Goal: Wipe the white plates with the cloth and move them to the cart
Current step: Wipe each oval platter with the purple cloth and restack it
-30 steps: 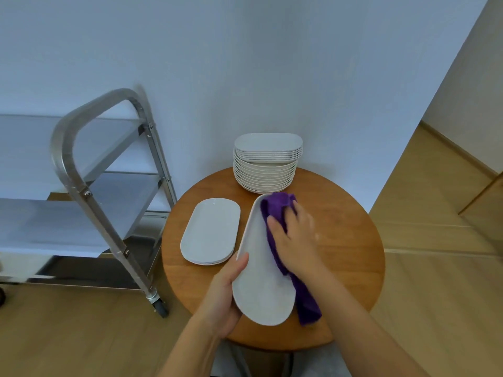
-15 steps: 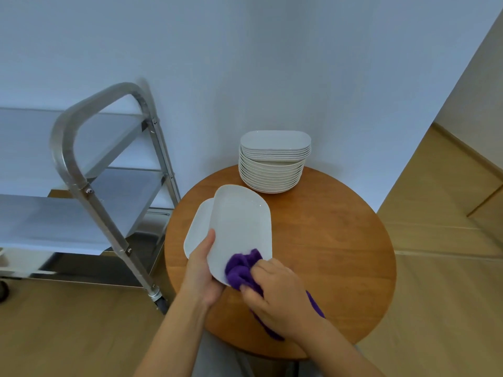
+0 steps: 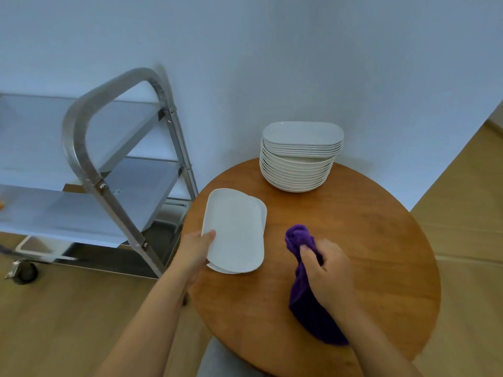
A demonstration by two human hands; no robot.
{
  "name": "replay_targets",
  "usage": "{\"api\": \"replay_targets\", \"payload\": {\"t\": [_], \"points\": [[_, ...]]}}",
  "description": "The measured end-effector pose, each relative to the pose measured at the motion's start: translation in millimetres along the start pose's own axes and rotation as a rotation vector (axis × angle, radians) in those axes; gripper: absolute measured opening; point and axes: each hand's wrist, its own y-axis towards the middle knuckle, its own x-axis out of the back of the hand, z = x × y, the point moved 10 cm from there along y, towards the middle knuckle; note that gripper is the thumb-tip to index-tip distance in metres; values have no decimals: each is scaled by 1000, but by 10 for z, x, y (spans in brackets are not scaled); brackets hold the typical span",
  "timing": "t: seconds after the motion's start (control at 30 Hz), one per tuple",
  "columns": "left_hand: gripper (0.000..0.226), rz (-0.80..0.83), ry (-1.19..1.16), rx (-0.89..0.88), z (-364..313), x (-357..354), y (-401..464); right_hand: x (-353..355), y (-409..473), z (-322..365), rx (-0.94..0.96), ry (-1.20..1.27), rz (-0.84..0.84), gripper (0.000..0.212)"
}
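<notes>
Head view: a round wooden table (image 3: 353, 240) fills the lower right, set against a pale wall (image 3: 272, 63). At its 12 o'clock edge stands a tall stack (image 3: 299, 159) of white plates, oblong ones lying on rounder ones.

At the table's 9 o'clock side the left hand (image 3: 194, 254) holds a plate (image 3: 234, 229) by its near left rim. The thumb lies on the upper face and the other fingers are hidden beneath, so the grip pinches the rim. This plate sits over a short pile (image 3: 262, 210) of like plates, whose edges peek out at its far right corner and under its near end. Whether the held plate touches that pile or hangs just above it, I cannot tell.

The right hand (image 3: 326, 270) is near the table's middle, toward 6 o'clock, well apart from the plate. Its fingers are curled round a purple cloth (image 3: 307, 295); the grip is a closed fist on the bunched fabric. One wad sticks out past the thumb toward 12 o'clock, and the rest trails toward 6 o'clock along the wrist onto the table.

The steel cart (image 3: 114, 186) stands on the wooden floor (image 3: 81, 322) at 9 o'clock of the table, just beside it. Its shelves carry pale liner sheets, and a caster (image 3: 24, 272) shows at its lower left.
</notes>
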Motion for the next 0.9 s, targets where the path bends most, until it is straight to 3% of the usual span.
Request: {"api": "replay_targets", "payload": {"t": [0.13, 0.23, 0.3, 0.43, 0.6, 0.7, 0.9], "points": [[34, -50, 118, 19, 146, 67, 215, -176, 90, -15, -16, -2, 53, 30], [25, -177, 490, -140, 29, 162, 314, -282, 130, -20, -39, 24, 72, 30], [22, -222, 603, -264, -44, 157, 345, -328, 143, -27, -48, 54, 73, 30], [45, -224, 730, -239, 90, 116, 483, -396, 172, -62, -59, 65, 83, 30], [52, -314, 935, -283, -76, 82, 486, -379, 311, -107, -69, 93, 53, 29], [52, -272, 885, -388, -425, -127, 445, -357, 507, -82, -86, 132, 51, 28], [27, -92, 577, -547, -1286, -753, 547, -217, 1034, 7, -76, 137, 28, 27]]}}
